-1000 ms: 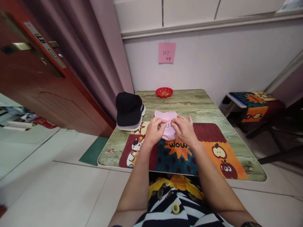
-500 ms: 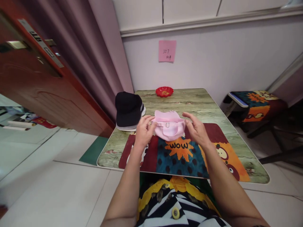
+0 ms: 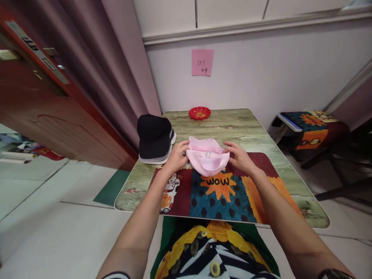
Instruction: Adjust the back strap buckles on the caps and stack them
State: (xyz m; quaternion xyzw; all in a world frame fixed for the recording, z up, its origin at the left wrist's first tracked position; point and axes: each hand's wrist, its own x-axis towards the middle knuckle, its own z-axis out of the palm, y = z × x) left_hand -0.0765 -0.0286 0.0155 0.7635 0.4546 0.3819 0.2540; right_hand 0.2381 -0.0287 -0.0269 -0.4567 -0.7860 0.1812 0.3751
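Observation:
Between my hands is a pink baseball cap [image 3: 205, 156], its brim pointing away from me and its back strap with a small buckle facing me. The cap sits low over the patterned mat [image 3: 203, 201]; whether it touches the mat I cannot tell. My left hand [image 3: 178, 157] grips the cap's left edge, thumb and fingers closed on it. Curled at the right edge, my right hand [image 3: 238, 157] pinches the cap's rim there. To the left of my left hand lies a stack of caps with a black cap [image 3: 154, 135] on top and paler ones beneath.
A red scalloped dish [image 3: 199, 113] stands at the far side of the wood-patterned table [image 3: 223, 126]. Behind it, a pink paper note [image 3: 202, 62] is on the wall. A door [image 3: 66, 120] and curtain are at left, and a dark chair [image 3: 340, 174] at right.
The pink cap has tipped and spread, so more of its back opening and strap shows. Both hands have stayed at its sides, the right hand's fingers now more curled in.

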